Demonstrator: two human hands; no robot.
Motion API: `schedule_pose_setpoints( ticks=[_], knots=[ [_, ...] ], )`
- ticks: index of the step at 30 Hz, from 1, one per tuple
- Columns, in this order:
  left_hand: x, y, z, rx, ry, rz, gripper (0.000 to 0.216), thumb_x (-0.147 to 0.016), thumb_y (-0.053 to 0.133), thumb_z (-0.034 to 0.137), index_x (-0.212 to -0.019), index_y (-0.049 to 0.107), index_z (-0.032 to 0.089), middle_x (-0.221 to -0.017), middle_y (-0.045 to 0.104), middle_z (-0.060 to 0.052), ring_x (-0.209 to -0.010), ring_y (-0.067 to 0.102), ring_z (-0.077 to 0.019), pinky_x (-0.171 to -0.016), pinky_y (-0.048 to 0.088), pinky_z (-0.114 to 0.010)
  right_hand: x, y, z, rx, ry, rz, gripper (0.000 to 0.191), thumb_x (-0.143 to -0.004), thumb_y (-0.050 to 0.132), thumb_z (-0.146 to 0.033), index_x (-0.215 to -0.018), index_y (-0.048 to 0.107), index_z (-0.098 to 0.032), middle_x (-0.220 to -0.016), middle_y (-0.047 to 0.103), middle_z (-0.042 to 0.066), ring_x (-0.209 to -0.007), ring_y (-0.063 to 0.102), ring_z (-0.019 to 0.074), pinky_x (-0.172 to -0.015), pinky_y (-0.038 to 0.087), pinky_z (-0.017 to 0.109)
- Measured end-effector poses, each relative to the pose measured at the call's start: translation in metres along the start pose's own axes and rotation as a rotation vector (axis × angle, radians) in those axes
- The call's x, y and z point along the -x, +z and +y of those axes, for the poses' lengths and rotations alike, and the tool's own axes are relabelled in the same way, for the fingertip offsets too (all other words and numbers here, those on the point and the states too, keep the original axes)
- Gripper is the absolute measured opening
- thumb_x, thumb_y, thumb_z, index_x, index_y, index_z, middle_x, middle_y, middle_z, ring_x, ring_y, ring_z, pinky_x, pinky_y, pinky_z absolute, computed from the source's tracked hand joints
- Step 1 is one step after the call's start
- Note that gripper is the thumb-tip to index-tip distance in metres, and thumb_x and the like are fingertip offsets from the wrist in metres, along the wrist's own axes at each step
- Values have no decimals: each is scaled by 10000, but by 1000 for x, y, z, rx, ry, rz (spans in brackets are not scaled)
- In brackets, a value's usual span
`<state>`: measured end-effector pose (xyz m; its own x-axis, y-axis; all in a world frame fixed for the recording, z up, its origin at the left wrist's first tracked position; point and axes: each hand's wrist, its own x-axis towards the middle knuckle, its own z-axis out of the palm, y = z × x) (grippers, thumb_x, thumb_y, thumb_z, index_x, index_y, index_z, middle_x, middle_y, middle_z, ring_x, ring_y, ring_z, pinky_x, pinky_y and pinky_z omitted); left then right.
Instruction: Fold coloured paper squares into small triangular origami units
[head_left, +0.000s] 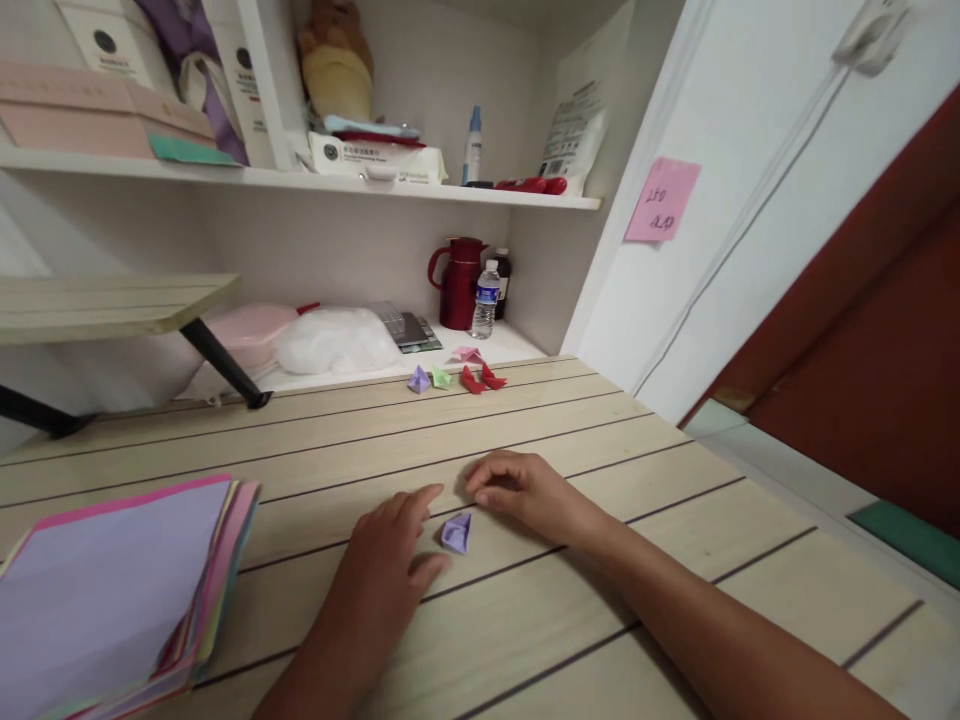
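A small folded lilac paper piece [457, 532] lies on the wooden desk [525, 620] between my hands. My left hand [386, 565] rests flat just left of it, fingers stretched out, holding nothing. My right hand [517, 492] lies just beyond and to the right of the piece, fingers curled loosely downward onto the desk, with nothing visible in them. Neither hand grips the paper piece.
A stack of coloured paper sheets [112, 600] lies at the near left. Several finished folded pieces [457, 377] sit at the desk's far edge. Behind them stand a red jug [457, 280] and a water bottle [485, 300]. A raised wooden shelf [112, 305] juts from the left.
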<state>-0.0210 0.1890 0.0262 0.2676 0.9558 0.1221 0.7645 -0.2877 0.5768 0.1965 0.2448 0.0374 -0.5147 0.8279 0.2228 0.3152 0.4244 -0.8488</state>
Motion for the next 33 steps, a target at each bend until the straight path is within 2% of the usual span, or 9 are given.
schedule_pose_setpoints(
  ticks=[2,6,12,16,24,31,33],
  knots=[
    [-1,-2,1,-14,6,17,477,-780,587,60,-1228,565,222,-1077,661,-61,-969,606,-227,-904,439,-425,1,-2,-2,-27,-2,-29,117,-850,634,-149,-927,715,-183,-991,717,51,-895,669,171,-827,531,298],
    [1,-2,9,-5,72,0,257,-798,537,67,-984,608,230,-989,665,-30,-931,598,-211,-860,435,-387,4,0,-13,34,-134,-108,258,-827,608,-39,-983,716,-213,-1042,701,36,-1004,643,167,-911,499,304],
    [2,0,11,37,80,15,178,-792,489,66,-825,541,234,-889,637,-4,-808,572,-177,-750,428,-321,5,4,-9,209,-237,-126,241,-790,654,-16,-917,690,-217,-1100,691,40,-987,651,166,-880,497,282],
    [0,0,8,32,74,17,167,-787,509,78,-817,552,237,-846,642,0,-788,577,-184,-735,427,-323,4,4,-4,266,-249,-111,253,-760,662,-6,-894,661,-221,-1048,705,26,-951,657,169,-844,499,274],
    [1,2,6,7,112,34,226,-781,547,71,-901,607,252,-922,670,-5,-846,597,-191,-795,434,-348,3,2,-5,264,-236,-106,228,-765,671,-10,-868,657,-212,-1029,711,24,-915,658,165,-809,499,263],
    [-3,4,7,-25,115,20,150,-830,534,105,-861,604,234,-882,660,-13,-819,577,-194,-765,419,-346,3,2,-10,264,-206,-122,116,-812,763,-236,-873,669,-208,-941,729,18,-875,664,172,-785,499,268],
    [-3,3,8,-36,118,14,150,-834,532,101,-859,601,231,-885,656,-12,-822,571,-193,-769,412,-346,4,4,-12,308,-199,-116,103,-830,741,-228,-902,669,-210,-937,732,19,-878,664,174,-793,495,275]
  ],
)
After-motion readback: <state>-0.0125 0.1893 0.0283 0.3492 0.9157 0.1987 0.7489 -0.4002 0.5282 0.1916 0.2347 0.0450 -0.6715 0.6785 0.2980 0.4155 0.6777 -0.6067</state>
